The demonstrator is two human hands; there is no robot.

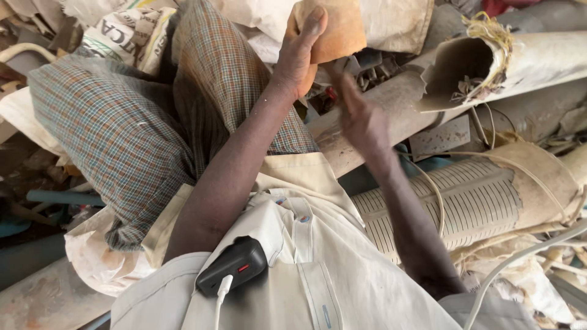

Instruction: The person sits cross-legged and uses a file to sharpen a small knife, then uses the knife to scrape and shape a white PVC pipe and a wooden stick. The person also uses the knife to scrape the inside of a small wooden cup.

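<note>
My left hand (pixel 301 56) grips a stiff orange-brown piece of paper or sacking (pixel 333 27) near the top centre, thumb pressed on its front. My right hand (pixel 361 116) hovers just below and to the right of it, blurred, with the fingers drawn together; whether it pinches anything I cannot tell. Both arms reach out over my pale shirt and checked trousers (pixel 122 122).
A slotted ribbed pipe (pixel 471 201) lies at the right. Above it lies a wide pipe wrapped in torn paper with frayed twine (pixel 489 61). A grey pipe (pixel 391 116) runs under my hands. Printed sacks (pixel 131 33) lie top left. A black device with a white cable (pixel 232 266) is clipped on my shirt.
</note>
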